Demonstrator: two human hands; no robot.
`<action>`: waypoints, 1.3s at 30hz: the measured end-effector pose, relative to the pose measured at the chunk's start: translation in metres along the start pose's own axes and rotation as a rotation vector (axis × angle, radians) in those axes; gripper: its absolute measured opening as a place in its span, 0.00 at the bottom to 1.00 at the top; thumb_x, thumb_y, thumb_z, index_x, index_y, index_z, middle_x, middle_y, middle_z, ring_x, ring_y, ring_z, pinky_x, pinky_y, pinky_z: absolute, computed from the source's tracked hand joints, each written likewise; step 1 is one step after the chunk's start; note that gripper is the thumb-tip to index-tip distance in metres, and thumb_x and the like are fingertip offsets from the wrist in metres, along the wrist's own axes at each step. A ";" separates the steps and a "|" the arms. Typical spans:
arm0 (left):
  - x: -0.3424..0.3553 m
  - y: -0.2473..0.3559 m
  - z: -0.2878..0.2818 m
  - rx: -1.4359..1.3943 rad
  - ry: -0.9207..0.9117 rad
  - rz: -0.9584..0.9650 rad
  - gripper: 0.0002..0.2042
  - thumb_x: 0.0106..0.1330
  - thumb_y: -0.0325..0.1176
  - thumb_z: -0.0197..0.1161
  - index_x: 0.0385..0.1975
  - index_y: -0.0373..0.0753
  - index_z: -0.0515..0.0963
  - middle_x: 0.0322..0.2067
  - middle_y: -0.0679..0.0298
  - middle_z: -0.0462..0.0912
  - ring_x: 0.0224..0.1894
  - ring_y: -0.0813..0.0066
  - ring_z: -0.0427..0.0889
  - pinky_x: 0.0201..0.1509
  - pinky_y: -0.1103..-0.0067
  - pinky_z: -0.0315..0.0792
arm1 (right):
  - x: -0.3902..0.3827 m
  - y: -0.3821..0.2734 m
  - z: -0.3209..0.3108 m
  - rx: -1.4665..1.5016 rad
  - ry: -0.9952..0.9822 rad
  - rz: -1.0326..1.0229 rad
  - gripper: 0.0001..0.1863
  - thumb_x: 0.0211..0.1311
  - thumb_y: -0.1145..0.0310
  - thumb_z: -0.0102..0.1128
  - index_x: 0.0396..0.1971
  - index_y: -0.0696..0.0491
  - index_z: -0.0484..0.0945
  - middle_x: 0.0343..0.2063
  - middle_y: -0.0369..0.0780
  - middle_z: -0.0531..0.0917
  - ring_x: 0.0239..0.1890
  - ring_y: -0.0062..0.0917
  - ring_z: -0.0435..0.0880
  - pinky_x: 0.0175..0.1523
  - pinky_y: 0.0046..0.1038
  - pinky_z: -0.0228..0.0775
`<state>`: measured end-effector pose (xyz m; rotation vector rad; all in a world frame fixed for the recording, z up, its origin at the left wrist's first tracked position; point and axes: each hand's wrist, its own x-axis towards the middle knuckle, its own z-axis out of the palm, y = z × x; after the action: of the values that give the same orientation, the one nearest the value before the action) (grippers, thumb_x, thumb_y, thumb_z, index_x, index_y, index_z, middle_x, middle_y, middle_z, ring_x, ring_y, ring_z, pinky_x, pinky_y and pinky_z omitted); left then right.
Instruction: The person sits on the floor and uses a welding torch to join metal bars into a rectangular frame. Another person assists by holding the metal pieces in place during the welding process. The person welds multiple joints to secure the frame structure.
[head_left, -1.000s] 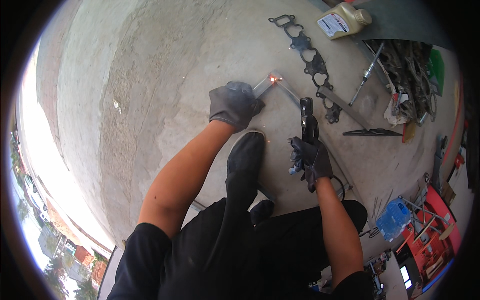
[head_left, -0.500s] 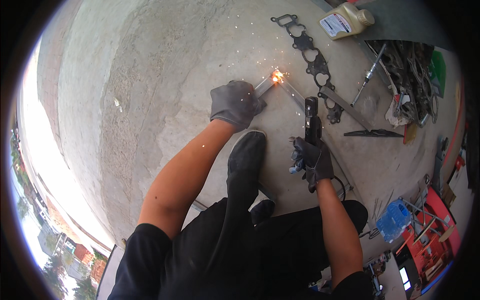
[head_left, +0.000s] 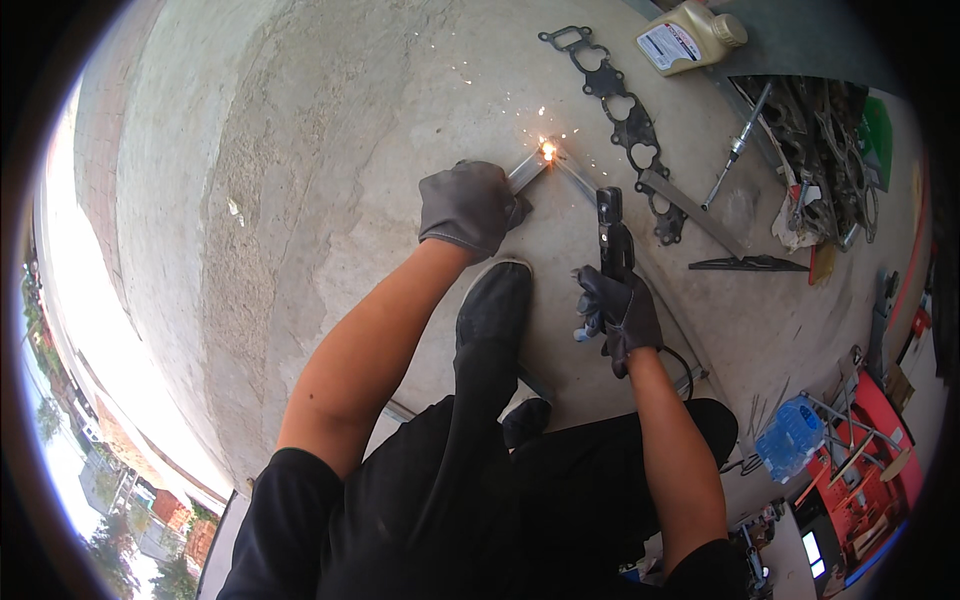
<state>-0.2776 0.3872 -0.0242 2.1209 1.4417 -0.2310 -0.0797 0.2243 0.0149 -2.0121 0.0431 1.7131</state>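
Observation:
A grey metal frame lies on the concrete floor, its two bars meeting in a corner at the far side. Bright orange sparks burst from that corner. My left hand, in a dark glove, is closed around the corner's left bar. Also gloved, my right hand grips a black welding electrode holder whose head points toward the sparks. The electrode cannot be made out against the frame and glare. A cable hangs by my right wrist.
Right of the frame lie a flat black gasket, a metal strip and a black wiper blade. Beyond are a beige bottle and a ratchet. A blue plastic jug stands lower right. My shoe is near the left hand.
My right hand and the electrode holder have shifted slightly left and away from me. The bright spot has moved a little left along the corner. My left hand stays nearly still.

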 end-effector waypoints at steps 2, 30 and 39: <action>0.000 -0.002 0.001 -0.031 0.002 0.008 0.14 0.62 0.51 0.73 0.28 0.47 0.86 0.35 0.59 0.89 0.43 0.55 0.89 0.44 0.60 0.78 | -0.001 -0.001 0.002 -0.017 0.010 -0.004 0.19 0.62 0.55 0.76 0.40 0.56 0.85 0.21 0.38 0.82 0.14 0.21 0.76 0.19 0.30 0.73; -0.001 -0.002 -0.004 -0.088 -0.003 -0.013 0.08 0.57 0.44 0.73 0.23 0.50 0.87 0.31 0.63 0.90 0.41 0.60 0.89 0.45 0.69 0.79 | -0.007 -0.018 0.009 -0.119 0.027 0.018 0.18 0.61 0.57 0.74 0.36 0.57 0.83 0.20 0.40 0.82 0.12 0.24 0.77 0.18 0.31 0.75; 0.000 -0.004 -0.001 -0.048 -0.003 0.019 0.16 0.62 0.52 0.73 0.27 0.45 0.88 0.34 0.58 0.89 0.42 0.55 0.89 0.43 0.64 0.79 | -0.015 -0.017 0.000 -0.112 0.033 0.039 0.18 0.62 0.57 0.74 0.36 0.58 0.84 0.20 0.39 0.82 0.13 0.22 0.77 0.19 0.31 0.76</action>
<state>-0.2812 0.3892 -0.0246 2.0942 1.4108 -0.1904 -0.0771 0.2346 0.0350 -2.1340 -0.0030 1.7411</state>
